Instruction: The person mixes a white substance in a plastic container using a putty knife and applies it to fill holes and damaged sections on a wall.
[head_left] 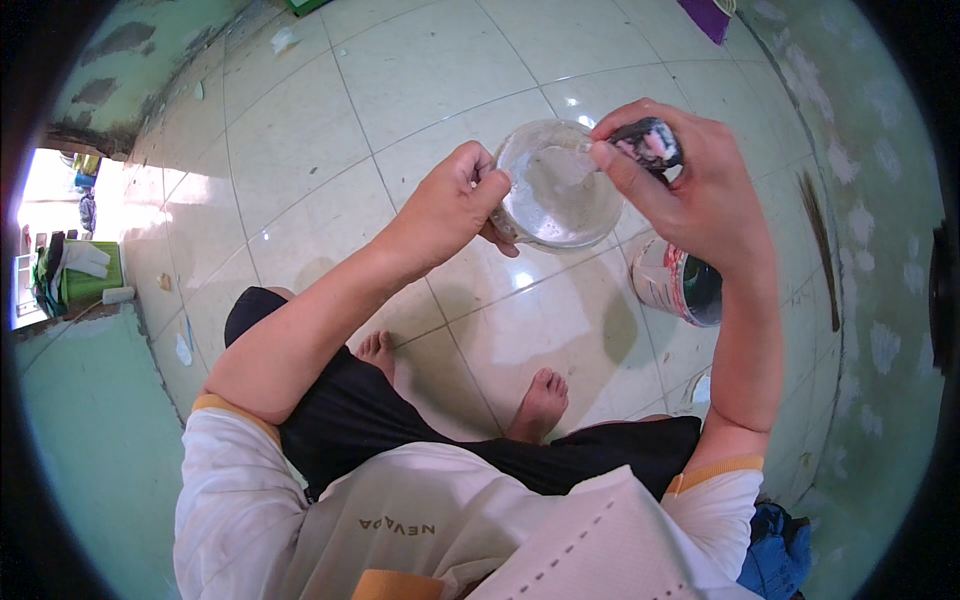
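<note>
The left hand (470,195) grips the bowl (562,205) above the tiles (290,150); the right hand (695,180) is closed round a dark-handled tool (650,143) over its rim. I'd judge the work unfinished: whitish residue (572,165) lines the bowl.

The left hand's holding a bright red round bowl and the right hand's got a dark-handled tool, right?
The colour is wrong: the head view shows a pale greyish round bowl. The left hand does hold it, and the right hand the dark-handled tool.
</note>
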